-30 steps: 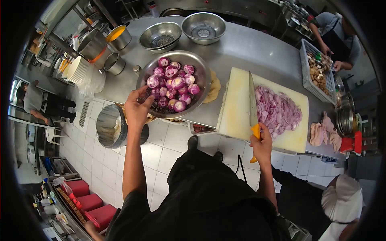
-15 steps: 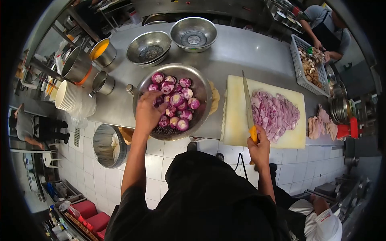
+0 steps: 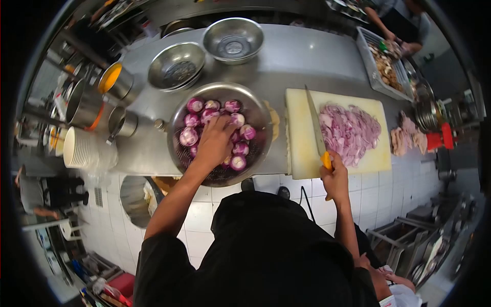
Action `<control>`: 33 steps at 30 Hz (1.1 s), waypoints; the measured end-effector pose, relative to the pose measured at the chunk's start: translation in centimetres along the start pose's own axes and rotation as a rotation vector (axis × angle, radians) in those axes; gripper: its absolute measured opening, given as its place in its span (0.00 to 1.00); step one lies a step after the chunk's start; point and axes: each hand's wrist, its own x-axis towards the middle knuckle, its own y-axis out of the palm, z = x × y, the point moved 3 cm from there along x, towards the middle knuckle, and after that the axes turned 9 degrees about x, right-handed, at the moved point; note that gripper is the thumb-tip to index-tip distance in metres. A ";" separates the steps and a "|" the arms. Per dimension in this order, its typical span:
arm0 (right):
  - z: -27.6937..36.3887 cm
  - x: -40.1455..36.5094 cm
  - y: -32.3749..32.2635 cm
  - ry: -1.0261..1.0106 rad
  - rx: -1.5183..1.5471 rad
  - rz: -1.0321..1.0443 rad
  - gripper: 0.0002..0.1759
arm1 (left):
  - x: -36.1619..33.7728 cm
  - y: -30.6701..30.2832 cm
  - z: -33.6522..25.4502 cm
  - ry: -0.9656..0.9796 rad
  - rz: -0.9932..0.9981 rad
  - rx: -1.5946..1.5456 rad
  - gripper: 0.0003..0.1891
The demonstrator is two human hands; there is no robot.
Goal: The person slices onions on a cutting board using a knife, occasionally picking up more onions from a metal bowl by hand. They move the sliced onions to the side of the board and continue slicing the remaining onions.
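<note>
Our left hand (image 3: 216,140) reaches into the steel bowl (image 3: 261,140) at the tabletop's (image 3: 302,48) near edge, over the peeled onions (image 3: 195,105); its fingertips are hidden, so we cannot tell whether that grip is apart or closed. Our right hand's (image 3: 335,179) grip is clamped on the yellow handle of the knife (image 3: 315,120), its blade angled over the cutting board (image 3: 302,153). Sliced onions (image 3: 350,133) lie on the board, right of the blade. Metal bowls (image 3: 233,41) sit near the far edge.
</note>
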 end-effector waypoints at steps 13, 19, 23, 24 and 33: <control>-0.3 -3.3 0.3 0.137 0.081 -0.018 0.29 | -3.4 -2.9 -0.6 -0.037 0.068 0.129 0.23; 2.3 -2.7 -1.7 0.330 -0.015 -0.027 0.29 | -2.3 -2.3 -2.3 -0.041 0.037 -0.019 0.25; 0.4 -2.2 -2.9 0.141 -0.116 -0.065 0.30 | -1.2 -1.2 -3.6 -0.034 0.009 0.018 0.24; 0.3 -2.1 -3.2 0.139 -0.106 -0.060 0.30 | -1.2 -1.4 -3.9 -0.053 0.025 0.022 0.23; -2.5 -0.5 -5.4 -0.011 -0.038 -0.019 0.29 | 0.1 0.4 -3.3 -0.135 0.151 0.117 0.21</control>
